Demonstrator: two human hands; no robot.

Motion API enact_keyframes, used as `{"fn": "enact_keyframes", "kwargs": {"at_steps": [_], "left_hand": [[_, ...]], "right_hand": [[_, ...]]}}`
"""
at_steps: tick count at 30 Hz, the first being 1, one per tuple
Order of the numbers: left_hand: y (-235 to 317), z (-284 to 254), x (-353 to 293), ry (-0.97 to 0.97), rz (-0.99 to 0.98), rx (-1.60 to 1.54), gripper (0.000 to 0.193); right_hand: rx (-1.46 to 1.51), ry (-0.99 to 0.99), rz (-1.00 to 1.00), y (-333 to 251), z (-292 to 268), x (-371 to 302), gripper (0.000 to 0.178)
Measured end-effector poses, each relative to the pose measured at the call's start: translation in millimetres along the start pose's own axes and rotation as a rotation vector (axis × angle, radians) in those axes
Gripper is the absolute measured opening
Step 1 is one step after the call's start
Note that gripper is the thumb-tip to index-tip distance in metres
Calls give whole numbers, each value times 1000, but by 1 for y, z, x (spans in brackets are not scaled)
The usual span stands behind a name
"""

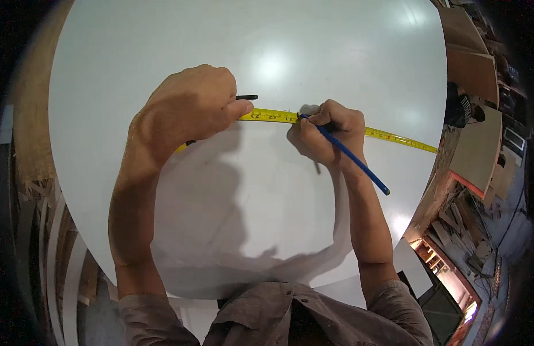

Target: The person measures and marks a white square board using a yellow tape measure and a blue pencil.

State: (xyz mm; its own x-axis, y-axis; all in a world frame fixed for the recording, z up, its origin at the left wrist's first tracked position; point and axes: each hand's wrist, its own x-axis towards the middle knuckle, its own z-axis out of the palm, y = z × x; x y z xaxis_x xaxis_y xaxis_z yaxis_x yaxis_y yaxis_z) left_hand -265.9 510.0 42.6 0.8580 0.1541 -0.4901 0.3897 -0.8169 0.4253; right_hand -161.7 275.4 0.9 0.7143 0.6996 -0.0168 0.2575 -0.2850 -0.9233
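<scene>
Yellow tape measure [336, 124] lies stretched flat across the white worktop [163, 46], running to its right edge. Left hand [189, 109], fingers closed, pins the tape down near its case, likely to keep it from sliding. Right hand [324, 132] pinches a blue pencil [350, 155], tip touching the tape's edge, fingers pressed together for control.

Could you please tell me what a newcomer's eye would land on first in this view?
Most striking is the yellow tape measure stretched across the middle of the large white board. The left hand presses the tape down near the centre, and just to its right the right hand holds a blue pencil with its tip at the tape's edge. Stacked wooden panels fill the right rim of the picture.
</scene>
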Motion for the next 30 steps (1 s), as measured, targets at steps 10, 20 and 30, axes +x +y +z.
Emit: {"fn": "enact_keyframes", "kwargs": {"at_steps": [10, 20, 30], "left_hand": [[8, -11, 6, -144, -53, -7, 25], [-1, 3, 5, -51, 27, -21, 28], [3, -3, 4, -74, -11, 22, 27]], "right_hand": [[69, -34, -2, -5, -2, 0, 39], [39, -30, -11, -5, -2, 1, 36], [-134, 48, -64, -3, 1, 2, 36]]}}
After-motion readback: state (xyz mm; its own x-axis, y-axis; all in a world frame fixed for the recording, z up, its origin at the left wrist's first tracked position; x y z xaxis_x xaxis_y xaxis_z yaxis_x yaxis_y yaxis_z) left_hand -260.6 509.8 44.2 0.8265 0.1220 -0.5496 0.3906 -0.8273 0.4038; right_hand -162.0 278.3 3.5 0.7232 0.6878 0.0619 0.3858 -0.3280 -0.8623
